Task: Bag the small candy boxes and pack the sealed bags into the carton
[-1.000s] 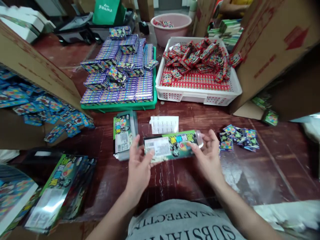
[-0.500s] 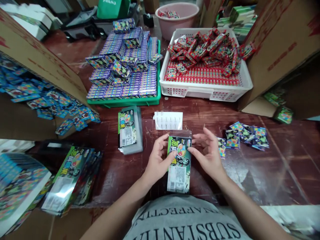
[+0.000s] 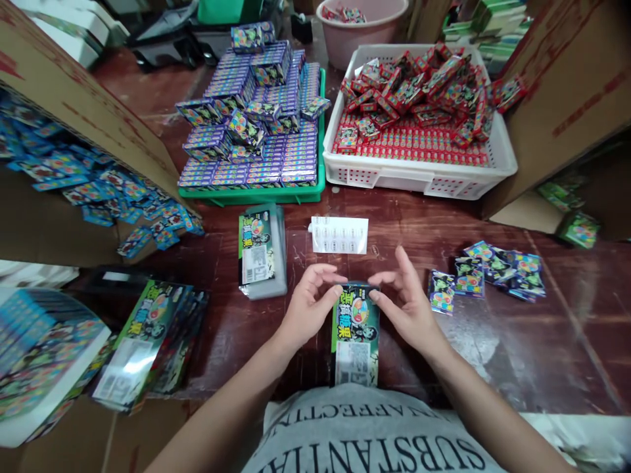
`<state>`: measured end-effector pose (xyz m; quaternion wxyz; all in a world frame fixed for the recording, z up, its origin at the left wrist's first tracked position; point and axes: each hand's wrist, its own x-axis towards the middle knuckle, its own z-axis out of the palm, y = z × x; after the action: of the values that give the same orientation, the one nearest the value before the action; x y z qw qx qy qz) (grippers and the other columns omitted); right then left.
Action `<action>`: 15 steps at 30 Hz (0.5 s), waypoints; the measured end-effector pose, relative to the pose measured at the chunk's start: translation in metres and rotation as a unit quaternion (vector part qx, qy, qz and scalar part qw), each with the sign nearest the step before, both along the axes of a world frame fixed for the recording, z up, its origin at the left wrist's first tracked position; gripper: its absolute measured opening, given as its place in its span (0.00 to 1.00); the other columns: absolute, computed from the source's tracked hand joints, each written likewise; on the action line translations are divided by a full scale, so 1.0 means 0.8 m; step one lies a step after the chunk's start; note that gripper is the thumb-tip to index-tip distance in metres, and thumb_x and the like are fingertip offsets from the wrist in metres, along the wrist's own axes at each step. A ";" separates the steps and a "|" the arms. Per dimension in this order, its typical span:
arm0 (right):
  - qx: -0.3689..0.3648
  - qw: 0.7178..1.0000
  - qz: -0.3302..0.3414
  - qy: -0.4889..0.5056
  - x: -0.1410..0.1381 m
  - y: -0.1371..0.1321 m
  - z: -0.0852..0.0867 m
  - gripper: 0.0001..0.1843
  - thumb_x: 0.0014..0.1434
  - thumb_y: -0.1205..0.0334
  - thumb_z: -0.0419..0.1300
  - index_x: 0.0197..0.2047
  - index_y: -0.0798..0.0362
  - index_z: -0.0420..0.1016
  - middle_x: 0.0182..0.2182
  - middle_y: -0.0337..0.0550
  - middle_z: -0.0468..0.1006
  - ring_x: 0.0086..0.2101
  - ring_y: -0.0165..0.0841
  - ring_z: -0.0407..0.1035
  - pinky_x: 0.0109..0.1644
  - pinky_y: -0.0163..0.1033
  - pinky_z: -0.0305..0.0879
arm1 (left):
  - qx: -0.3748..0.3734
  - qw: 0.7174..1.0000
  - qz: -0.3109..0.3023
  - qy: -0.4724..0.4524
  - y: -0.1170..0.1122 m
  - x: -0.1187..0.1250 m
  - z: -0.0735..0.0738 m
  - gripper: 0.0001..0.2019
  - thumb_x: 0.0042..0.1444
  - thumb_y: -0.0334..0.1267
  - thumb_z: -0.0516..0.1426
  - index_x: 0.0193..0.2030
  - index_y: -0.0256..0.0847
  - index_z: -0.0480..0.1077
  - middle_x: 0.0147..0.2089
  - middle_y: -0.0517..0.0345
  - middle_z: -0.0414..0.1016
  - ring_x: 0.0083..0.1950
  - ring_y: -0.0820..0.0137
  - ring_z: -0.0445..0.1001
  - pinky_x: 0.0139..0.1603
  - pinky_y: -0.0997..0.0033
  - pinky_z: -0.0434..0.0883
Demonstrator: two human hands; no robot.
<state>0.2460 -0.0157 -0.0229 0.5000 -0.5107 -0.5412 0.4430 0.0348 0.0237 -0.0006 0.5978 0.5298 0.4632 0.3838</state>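
A clear plastic pack with a green and black printed card and a white label stands on end against my shirt. My left hand pinches its upper left corner. My right hand grips the upper right corner with thumb and fingers, the other fingers raised. A white sticker sheet lies just beyond both hands. A small stack of finished packs lies to the left of the sheet.
A green tray of purple boxes and a white basket of red boxes stand at the back. Loose small packets lie right. Flat green sleeves and a cardboard box of blue packets are left.
The pack went from lying crosswise between my hands to standing lengthwise towards me. Both hands have come closer to my body, and its top flap now looks folded down.
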 end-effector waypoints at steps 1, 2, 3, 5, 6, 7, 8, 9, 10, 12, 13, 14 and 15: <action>-0.002 1.000 0.005 0.006 -0.002 -0.001 0.002 0.46 0.65 0.61 0.61 0.76 0.37 0.37 0.45 0.42 0.77 0.48 0.38 0.73 0.60 0.52 0.69 | -0.003 1.000 -0.004 0.002 0.000 -0.001 0.001 0.10 0.62 0.36 0.60 0.50 0.42 0.71 0.47 0.55 0.78 0.50 0.67 0.75 0.54 0.64 0.70; -0.002 1.000 0.008 0.011 -0.003 -0.001 0.006 0.45 0.65 0.61 0.61 0.76 0.38 0.39 0.42 0.40 0.78 0.47 0.38 0.74 0.60 0.53 0.69 | -0.005 1.000 -0.014 0.006 0.001 -0.002 0.003 0.10 0.62 0.37 0.60 0.49 0.41 0.72 0.47 0.54 0.78 0.50 0.67 0.75 0.54 0.64 0.70; -0.002 1.000 0.008 0.015 -0.004 -0.001 0.010 0.45 0.64 0.61 0.62 0.75 0.38 0.41 0.40 0.39 0.79 0.47 0.38 0.74 0.60 0.54 0.68 | -0.004 1.000 -0.025 0.012 0.001 -0.003 0.006 0.08 0.62 0.38 0.61 0.47 0.41 0.74 0.48 0.53 0.79 0.51 0.67 0.75 0.55 0.63 0.70; -0.012 1.000 0.004 0.026 -0.006 -0.001 0.020 0.42 0.64 0.60 0.62 0.74 0.39 0.45 0.38 0.38 0.78 0.48 0.39 0.75 0.60 0.53 0.68 | -0.004 0.999 -0.040 0.021 0.002 -0.005 0.011 0.06 0.61 0.39 0.62 0.40 0.39 0.76 0.48 0.52 0.79 0.51 0.66 0.75 0.56 0.63 0.70; -0.025 0.999 0.003 0.030 -0.007 0.000 0.025 0.41 0.64 0.60 0.62 0.74 0.39 0.48 0.37 0.38 0.78 0.47 0.38 0.75 0.59 0.52 0.69 | -0.008 0.999 -0.041 0.024 0.003 -0.005 0.014 0.06 0.60 0.39 0.62 0.38 0.39 0.76 0.47 0.52 0.79 0.50 0.66 0.76 0.55 0.63 0.70; -0.041 0.999 0.002 0.033 -0.008 0.002 0.030 0.40 0.63 0.60 0.63 0.73 0.40 0.50 0.37 0.38 0.78 0.46 0.38 0.75 0.57 0.51 0.70 | -0.013 0.999 -0.040 0.027 0.004 -0.004 0.016 0.05 0.59 0.39 0.63 0.37 0.39 0.76 0.46 0.53 0.79 0.48 0.66 0.76 0.54 0.63 0.71; -0.056 0.998 -0.002 0.035 -0.010 0.004 0.034 0.39 0.63 0.59 0.63 0.72 0.41 0.51 0.36 0.37 0.77 0.45 0.38 0.76 0.55 0.49 0.72 | -0.020 0.998 -0.041 0.033 0.005 -0.003 0.018 0.05 0.58 0.38 0.63 0.37 0.39 0.76 0.45 0.53 0.80 0.47 0.67 0.76 0.52 0.64 0.71; -0.071 0.997 -0.010 0.038 -0.012 0.007 0.038 0.40 0.62 0.59 0.64 0.72 0.42 0.51 0.36 0.37 0.77 0.43 0.37 0.76 0.52 0.47 0.72 | -0.026 0.998 -0.043 0.041 0.007 -0.002 0.020 0.05 0.58 0.38 0.63 0.38 0.39 0.76 0.43 0.54 0.80 0.45 0.67 0.77 0.51 0.64 0.71; -0.086 0.995 -0.019 0.043 -0.014 0.010 0.041 0.42 0.60 0.59 0.65 0.72 0.43 0.50 0.35 0.37 0.77 0.41 0.36 0.76 0.50 0.46 0.73 | -0.031 0.997 -0.045 0.047 0.009 -0.001 0.022 0.05 0.58 0.38 0.63 0.39 0.39 0.76 0.42 0.54 0.80 0.44 0.67 0.76 0.49 0.65 0.72; -0.121 0.990 -0.040 0.060 -0.018 0.017 0.046 0.46 0.58 0.59 0.67 0.73 0.47 0.48 0.34 0.36 0.77 0.37 0.34 0.75 0.48 0.44 0.73 | -0.033 0.997 -0.044 0.057 0.014 0.001 0.026 0.05 0.58 0.38 0.62 0.38 0.39 0.75 0.39 0.56 0.79 0.41 0.68 0.76 0.47 0.66 0.71; -0.138 0.987 -0.049 0.072 -0.019 0.020 0.048 0.48 0.57 0.59 0.68 0.73 0.48 0.48 0.33 0.36 0.78 0.36 0.34 0.75 0.48 0.44 0.72 | -0.033 0.997 -0.042 0.059 0.016 0.001 0.027 0.05 0.58 0.38 0.62 0.36 0.39 0.75 0.38 0.56 0.79 0.40 0.69 0.76 0.47 0.66 0.71; -0.155 0.983 -0.054 0.082 -0.020 0.023 0.050 0.49 0.56 0.58 0.68 0.74 0.50 0.47 0.33 0.36 0.78 0.35 0.34 0.74 0.48 0.44 0.72 | -0.033 0.997 -0.042 0.060 0.018 0.000 0.029 0.05 0.58 0.38 0.62 0.36 0.39 0.75 0.37 0.57 0.79 0.40 0.69 0.75 0.46 0.66 0.71; -0.168 0.980 -0.056 0.089 -0.019 0.024 0.051 0.51 0.55 0.58 0.69 0.74 0.51 0.46 0.32 0.36 0.78 0.35 0.33 0.74 0.49 0.44 0.72 | -0.034 0.997 -0.045 0.060 0.020 -0.002 0.030 0.05 0.58 0.39 0.62 0.35 0.39 0.75 0.37 0.57 0.79 0.39 0.69 0.75 0.46 0.66 0.71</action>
<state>0.2306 0.0037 0.0182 0.4773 -0.5753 -0.3834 0.5424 0.0332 0.0398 0.0234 0.6034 0.5515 0.4870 0.3076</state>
